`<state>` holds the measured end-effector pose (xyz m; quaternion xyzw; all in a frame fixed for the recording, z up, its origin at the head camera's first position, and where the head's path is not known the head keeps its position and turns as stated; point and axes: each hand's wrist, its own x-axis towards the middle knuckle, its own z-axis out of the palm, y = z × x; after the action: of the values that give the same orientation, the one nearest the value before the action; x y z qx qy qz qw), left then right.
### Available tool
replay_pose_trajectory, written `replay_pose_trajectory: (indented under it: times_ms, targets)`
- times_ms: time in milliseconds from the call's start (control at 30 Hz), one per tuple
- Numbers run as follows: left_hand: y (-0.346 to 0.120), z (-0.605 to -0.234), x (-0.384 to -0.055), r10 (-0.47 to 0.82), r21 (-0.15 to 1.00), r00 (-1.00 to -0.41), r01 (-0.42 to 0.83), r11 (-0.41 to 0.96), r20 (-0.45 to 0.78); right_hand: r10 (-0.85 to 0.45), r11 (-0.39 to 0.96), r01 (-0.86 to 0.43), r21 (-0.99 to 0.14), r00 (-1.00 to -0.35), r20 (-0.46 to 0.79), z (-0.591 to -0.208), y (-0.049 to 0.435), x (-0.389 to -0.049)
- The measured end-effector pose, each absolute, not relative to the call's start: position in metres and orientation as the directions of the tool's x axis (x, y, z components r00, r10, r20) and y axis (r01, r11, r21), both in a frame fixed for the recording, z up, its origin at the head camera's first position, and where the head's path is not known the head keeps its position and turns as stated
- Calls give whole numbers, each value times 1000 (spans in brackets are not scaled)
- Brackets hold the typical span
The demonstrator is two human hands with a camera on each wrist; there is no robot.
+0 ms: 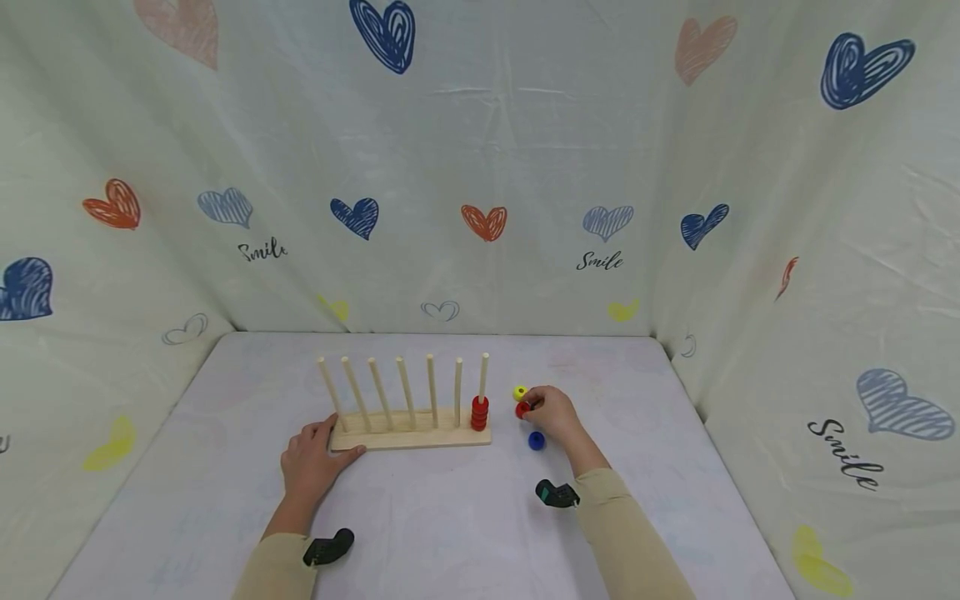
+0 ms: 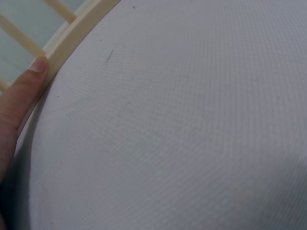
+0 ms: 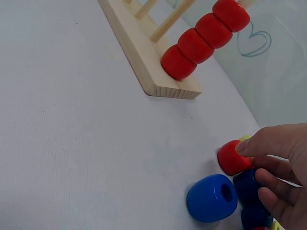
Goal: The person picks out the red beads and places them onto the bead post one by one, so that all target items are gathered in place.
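"What's nearest?"
"The left hand [image 1: 309, 458]. Its thumb lies along the front edge of the wooden stand [image 1: 420, 441], fingers round the left end, gripping it, probably to stop it sliding."
"And the right hand [image 1: 553, 414]?"
"Fingertips nearly together, pinching a red bead [image 3: 230, 162] to the right of the stand. A blue bead [image 3: 206, 199] sits on the near side, darker blue beads [image 3: 246, 187] under the fingers, a yellow bead [image 1: 519, 391] just beyond."
"Why there?"
"For easy reach of the stand's right end, I'd guess. Four red beads [image 3: 195, 45] are stacked there on the last peg [image 1: 484, 375]; six more pegs stand in a row to its left."
"What's it all on?"
"A pale table [image 1: 450, 533], faintly blotched. Behind and beside it hangs a whitish cloth [image 1: 525, 150] printed with hearts and 'Smile'."
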<state>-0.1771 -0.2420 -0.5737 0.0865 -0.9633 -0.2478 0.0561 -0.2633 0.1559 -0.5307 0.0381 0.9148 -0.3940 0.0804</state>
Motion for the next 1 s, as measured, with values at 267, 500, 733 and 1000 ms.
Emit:
replay_pose_trajectory:
  times_ms: [267,500,733,1000]
  targets:
    - [-242,-574,-178,-193,482,-978,-134,866,76,14,686,126,-717,-987,-160,-537,156,-265]
    - [-244,-576,-179,-185,483,-980,-127,866,76,35,716,105,-690,-993,-114,-543,154,-264]
    - [-245,-578,-179,-183,484,-981,-127,866,70,61,729,106,-676,-994,-90,-546,152,-262]
    - [-246,-580,-180,-178,484,-982,-122,866,70,105,730,152,-666,-988,-111,-551,148,-263]
